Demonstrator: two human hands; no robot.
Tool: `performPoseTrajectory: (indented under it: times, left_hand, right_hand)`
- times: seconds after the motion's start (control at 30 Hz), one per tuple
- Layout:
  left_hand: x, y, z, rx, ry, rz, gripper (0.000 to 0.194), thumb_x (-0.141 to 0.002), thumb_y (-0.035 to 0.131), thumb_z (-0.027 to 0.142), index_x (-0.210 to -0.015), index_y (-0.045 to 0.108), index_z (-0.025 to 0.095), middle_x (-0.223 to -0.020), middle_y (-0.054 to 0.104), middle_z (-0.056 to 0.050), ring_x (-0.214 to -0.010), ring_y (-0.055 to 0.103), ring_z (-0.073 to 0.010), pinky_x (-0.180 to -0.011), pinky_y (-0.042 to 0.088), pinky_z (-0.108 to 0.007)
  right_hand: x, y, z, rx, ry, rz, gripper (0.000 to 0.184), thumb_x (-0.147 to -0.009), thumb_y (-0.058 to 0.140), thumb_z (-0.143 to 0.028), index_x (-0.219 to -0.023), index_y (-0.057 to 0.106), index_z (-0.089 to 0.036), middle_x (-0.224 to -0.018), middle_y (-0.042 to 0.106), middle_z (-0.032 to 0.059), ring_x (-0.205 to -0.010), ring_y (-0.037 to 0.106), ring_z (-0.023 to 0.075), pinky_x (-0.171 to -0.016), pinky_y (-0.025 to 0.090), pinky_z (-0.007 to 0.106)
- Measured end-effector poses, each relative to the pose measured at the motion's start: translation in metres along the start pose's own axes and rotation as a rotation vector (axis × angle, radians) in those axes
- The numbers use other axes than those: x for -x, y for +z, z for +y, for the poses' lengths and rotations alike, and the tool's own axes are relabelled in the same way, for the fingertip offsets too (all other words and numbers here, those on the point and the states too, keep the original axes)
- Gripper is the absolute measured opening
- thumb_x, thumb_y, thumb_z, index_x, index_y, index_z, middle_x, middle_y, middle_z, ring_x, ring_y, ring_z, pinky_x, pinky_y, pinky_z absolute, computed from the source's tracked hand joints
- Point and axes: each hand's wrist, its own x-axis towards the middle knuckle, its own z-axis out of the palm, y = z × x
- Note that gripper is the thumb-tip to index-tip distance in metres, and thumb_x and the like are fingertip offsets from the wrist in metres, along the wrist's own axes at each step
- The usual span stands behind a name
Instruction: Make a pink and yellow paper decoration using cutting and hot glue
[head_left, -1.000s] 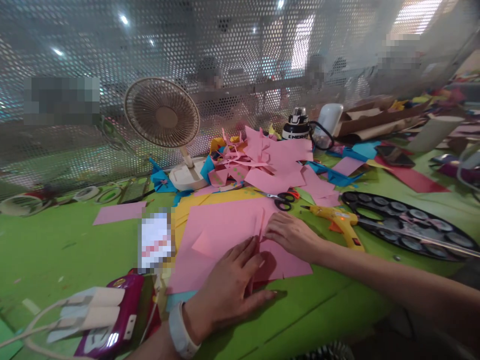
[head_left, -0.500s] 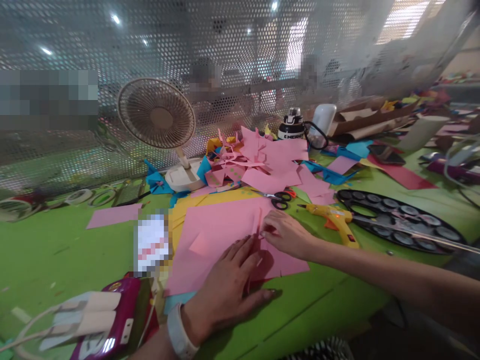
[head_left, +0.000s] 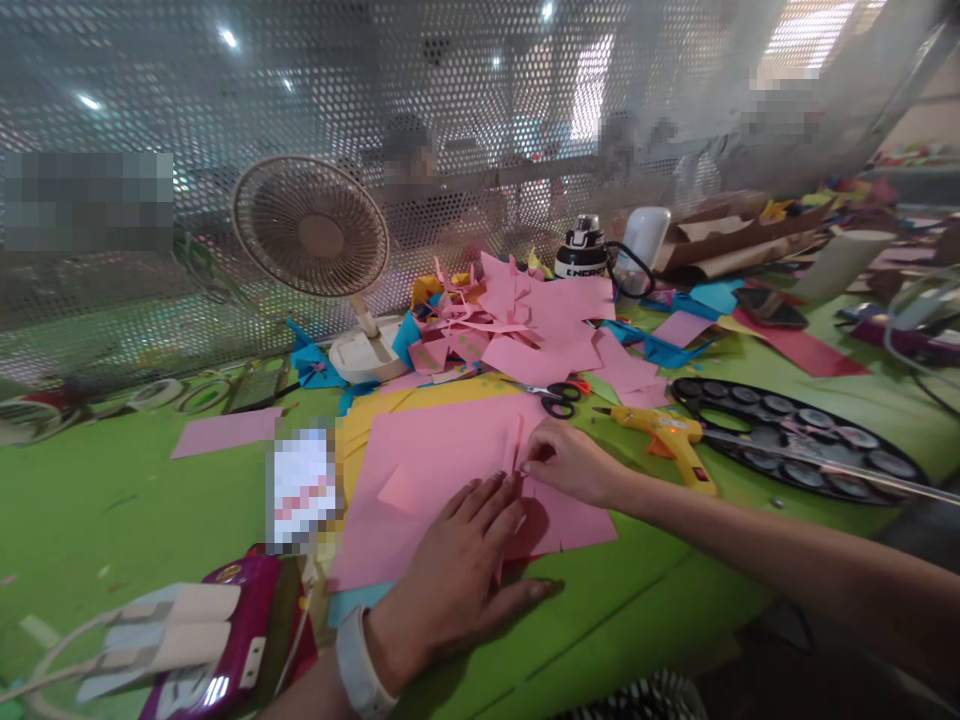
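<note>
My left hand [head_left: 466,550] lies flat on a pink paper sheet [head_left: 427,440], fingers stretched out and thumb spread toward the front edge. Its fingertips press close to a narrow folded pink paper strip [head_left: 517,438] that stands up a little from the sheet. My right hand [head_left: 570,465] is closed, with thumb and forefinger pinched at the near end of that strip. Part of the strip is hidden under the hands. A small pink paper piece [head_left: 397,488] rests left of my left hand. Black-handled scissors [head_left: 559,398] lie just beyond my right hand.
A yellow glue gun [head_left: 667,430] and a black palette [head_left: 795,440] lie at the right. Cut pink paper [head_left: 547,320] is heaped behind, near a fan [head_left: 322,235] and a bottle [head_left: 583,255]. A purple power strip [head_left: 247,620] sits front left, beside a blurred phone-like screen [head_left: 304,488].
My right hand has shifted very slightly at the strip's near end. My left hand stays flat on the sheet, and the view has moved a little.
</note>
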Motion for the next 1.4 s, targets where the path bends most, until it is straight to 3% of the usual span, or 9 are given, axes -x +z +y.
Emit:
performPoseTrajectory:
  times: [0.33, 0.7, 1.0, 1.17, 1.4]
  left_hand:
    - [0.001, 0.003, 0.0, 0.012, -0.002, 0.014, 0.069, -0.083, 0.04, 0.065, -0.132, 0.043, 0.016, -0.143, 0.037, -0.013, -0.132, 0.032, -0.0295, -0.106, 0.03, -0.05]
    - [0.0, 0.003, -0.003, 0.052, -0.002, 0.008, 0.07, -0.083, 0.038, 0.066, -0.132, 0.043, 0.016, -0.143, 0.037, -0.013, -0.132, 0.033, -0.0302, -0.106, 0.031, -0.051]
    - [0.001, 0.003, -0.005, 0.078, -0.018, -0.024, 0.071, -0.084, 0.036, 0.065, -0.136, 0.037, 0.017, -0.146, 0.031, -0.012, -0.133, 0.031, -0.0296, -0.106, 0.032, -0.051]
    - [0.002, 0.003, -0.007, 0.114, -0.014, -0.025, 0.072, -0.084, 0.038, 0.064, -0.139, 0.033, 0.018, -0.147, 0.03, -0.011, -0.134, 0.028, -0.0289, -0.107, 0.029, -0.05]
    - [0.002, 0.001, -0.008, 0.126, -0.008, -0.06, 0.072, -0.086, 0.036, 0.062, -0.142, 0.027, 0.017, -0.146, 0.031, -0.012, -0.135, 0.026, -0.0284, -0.109, 0.026, -0.049]
  right_hand:
    - [0.006, -0.005, -0.002, -0.042, -0.009, -0.009, 0.012, -0.076, 0.058, -0.015, -0.065, 0.057, -0.019, -0.074, 0.06, 0.0021, -0.073, 0.055, 0.0162, -0.068, 0.044, 0.029]
    - [0.012, 0.006, -0.003, -0.054, 0.035, 0.048, 0.015, -0.075, 0.055, -0.011, -0.064, 0.049, -0.02, -0.086, 0.056, 0.004, -0.086, 0.051, 0.0198, -0.078, 0.042, 0.035]
    - [0.013, 0.007, -0.008, -0.017, 0.07, 0.036, 0.011, -0.075, 0.054, -0.012, -0.069, 0.052, -0.021, -0.093, 0.057, 0.0057, -0.092, 0.05, 0.0229, -0.084, 0.039, 0.041]
    - [0.014, 0.006, -0.012, 0.005, 0.099, 0.06, 0.014, -0.071, 0.053, -0.008, -0.075, 0.05, -0.021, -0.1, 0.057, 0.0065, -0.095, 0.049, 0.0234, -0.084, 0.038, 0.042]
    - [0.016, 0.002, -0.015, 0.007, 0.076, 0.015, 0.015, -0.076, 0.05, -0.008, -0.083, 0.053, -0.021, -0.104, 0.056, 0.0066, -0.099, 0.048, 0.0232, -0.085, 0.038, 0.041]
